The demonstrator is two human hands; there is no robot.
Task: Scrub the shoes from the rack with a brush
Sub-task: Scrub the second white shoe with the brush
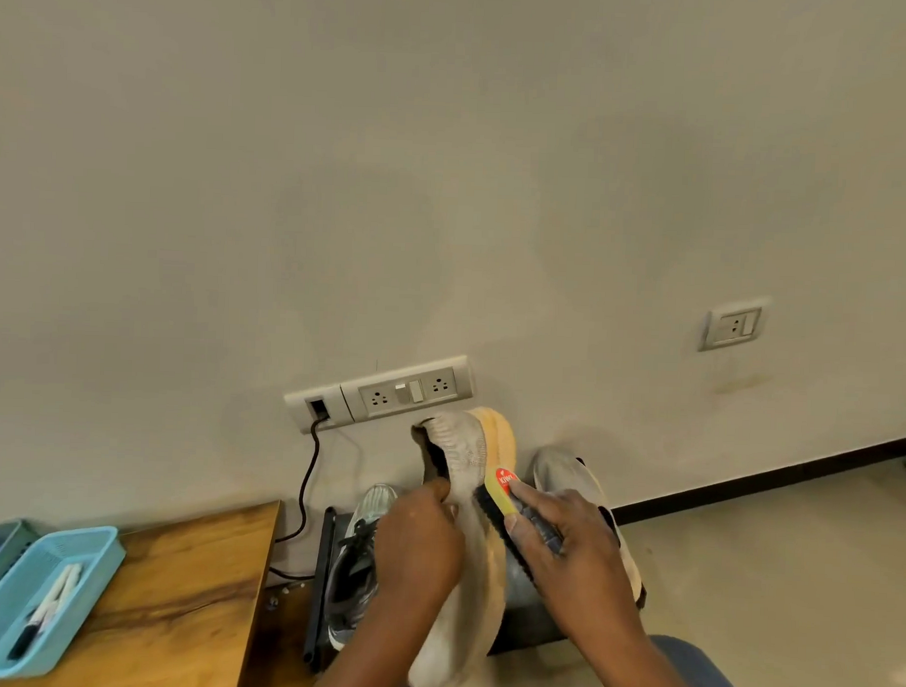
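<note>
The grey knit shoe (464,549) with its yellow-orange sole is the landmark here, held up in front of the person with the heel opening toward the wall, likely so its side faces the brush squarely.

On the shoe's near left side, the left hand (418,542) has its grip clamped on the upper, fingers curled in at the collar edge; this looks like a steadying hold against the push of scrubbing. On the shoe's right, the right hand (572,548) has its grip closed round the brush (507,509), thumb along the near side, fingers over the yellow back with its red label. The dark bristles lie against the shoe where upper meets sole, so scrubbing seems to be under way.

Below and behind the held shoe stands a black rack (319,585) carrying a grey laced sneaker (356,555) to its left and a pale shoe (579,496) to its right, apparently waiting. Further left sits the wooden counter (196,581) with a blue tray (94,562). Beyond the shoe, a socket strip (382,392) is on the wall.
</note>
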